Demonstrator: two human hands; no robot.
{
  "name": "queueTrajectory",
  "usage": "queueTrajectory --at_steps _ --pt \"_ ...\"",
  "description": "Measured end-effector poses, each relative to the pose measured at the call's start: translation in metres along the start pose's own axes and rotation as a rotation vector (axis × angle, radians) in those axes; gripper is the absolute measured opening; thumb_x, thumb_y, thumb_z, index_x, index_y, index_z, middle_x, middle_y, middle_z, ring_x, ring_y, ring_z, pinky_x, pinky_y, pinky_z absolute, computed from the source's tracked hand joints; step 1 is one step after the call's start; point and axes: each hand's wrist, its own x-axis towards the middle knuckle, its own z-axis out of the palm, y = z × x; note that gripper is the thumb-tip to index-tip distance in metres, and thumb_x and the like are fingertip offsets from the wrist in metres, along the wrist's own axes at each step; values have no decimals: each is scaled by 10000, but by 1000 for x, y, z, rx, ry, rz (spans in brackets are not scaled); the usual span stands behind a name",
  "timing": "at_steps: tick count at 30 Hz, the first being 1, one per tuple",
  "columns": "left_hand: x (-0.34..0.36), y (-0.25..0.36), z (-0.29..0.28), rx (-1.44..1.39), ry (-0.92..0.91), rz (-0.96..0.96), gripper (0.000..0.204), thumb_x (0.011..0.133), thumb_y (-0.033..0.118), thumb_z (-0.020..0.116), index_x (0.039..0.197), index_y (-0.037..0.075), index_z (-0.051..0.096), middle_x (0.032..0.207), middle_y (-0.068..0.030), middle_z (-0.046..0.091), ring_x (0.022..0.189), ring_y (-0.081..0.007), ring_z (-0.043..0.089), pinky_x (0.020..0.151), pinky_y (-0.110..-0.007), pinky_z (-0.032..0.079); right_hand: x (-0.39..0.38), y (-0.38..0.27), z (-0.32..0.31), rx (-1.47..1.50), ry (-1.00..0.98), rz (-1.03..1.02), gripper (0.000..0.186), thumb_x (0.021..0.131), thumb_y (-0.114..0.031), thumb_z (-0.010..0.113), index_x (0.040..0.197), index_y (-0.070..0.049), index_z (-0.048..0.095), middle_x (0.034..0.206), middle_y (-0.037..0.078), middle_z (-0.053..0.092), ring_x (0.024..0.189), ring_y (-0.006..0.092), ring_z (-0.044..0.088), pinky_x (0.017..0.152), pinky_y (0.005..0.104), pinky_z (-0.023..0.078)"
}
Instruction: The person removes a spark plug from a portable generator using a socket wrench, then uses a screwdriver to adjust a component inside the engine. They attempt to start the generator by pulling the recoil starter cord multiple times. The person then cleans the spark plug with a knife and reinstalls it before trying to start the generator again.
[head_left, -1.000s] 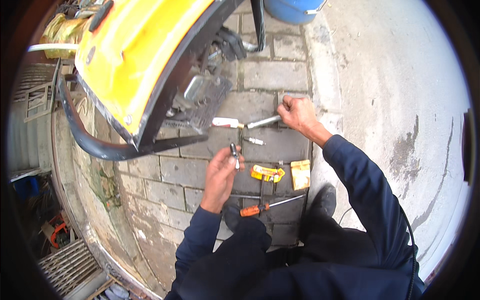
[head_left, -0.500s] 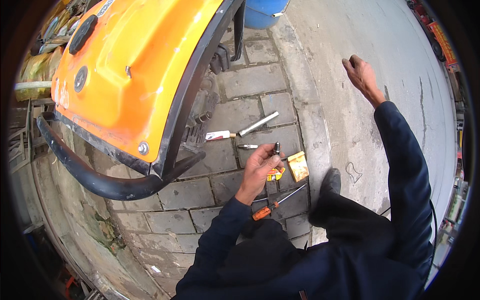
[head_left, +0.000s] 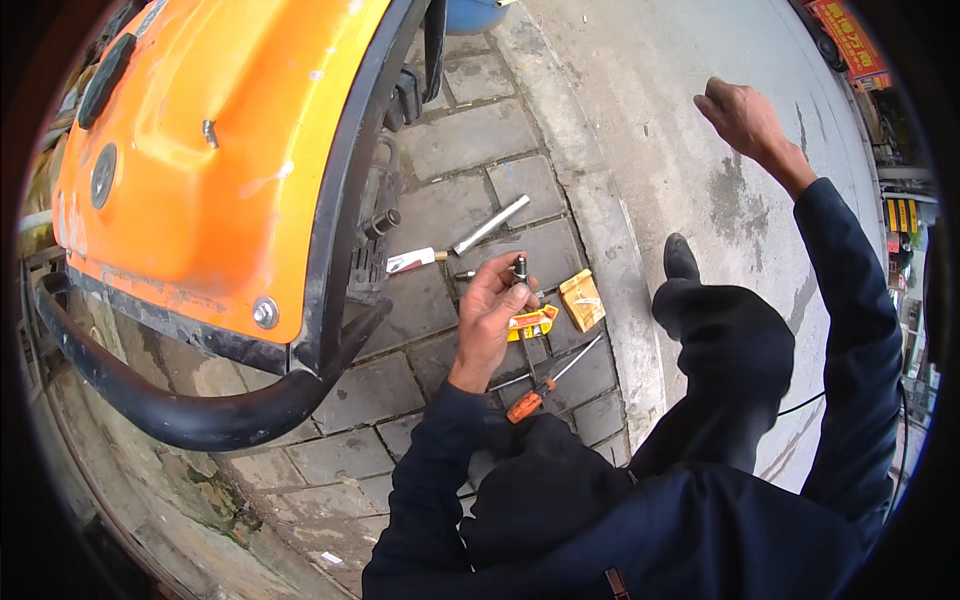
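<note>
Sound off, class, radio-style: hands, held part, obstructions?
Left hand pinching small dark metal part. Right hand curled, contents unseen. No obstruction seen; screwdriver, metal tube on paving.

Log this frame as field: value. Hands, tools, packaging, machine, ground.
left hand: holds a spark plug
right hand: loosely curled, off to the right; contents not visible
tools: metal tube; orange-handled screwdriver
packaging: yellow box; yellow-and-red wrapper left of it
machine: orange cover, black tubular bar, at left
ground: grey paving slabs
</note>
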Motion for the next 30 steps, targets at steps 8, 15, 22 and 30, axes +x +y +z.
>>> queueTrajectory --at_steps 8,15,22,30 --pt "-5 13 4 85 67 -4 418 962 53 644 1372 18 569 1094 -92 622 886 -126 631 838 -272 522 80 -22 67 155 -48 -133 331 999 -338 589 889 -29 634 769 221 679 742 440 670 670 525 533" --pt "7 83 96 310 193 -228 425 950 76 711 1349 4 580 1107 -93 675 961 -164 668 862 -312 559 121 83 106 237 -69 -151 307 910 -243 608 692 -29 643 676 221 656 683 417 653 766 518 503" --pt "34 156 276 186 293 -294 396 942 66 708 1315 2 593 1090 -81 674 920 -162 671 868 -338 575 -56 255 79 488 -344 97 129 758 -164 637 743 -35 642 762 230 691 738 450 682 696 543 549" --pt "71 210 532 -97 271 -241 406 950 -5 648 1348 45 581 1186 -117 655 976 -217 652 894 -368 518 -213 439 -54 506 -485 678 194 730 -161 622 820 -8 698 825 270 715 804 467 697 770 545 562"
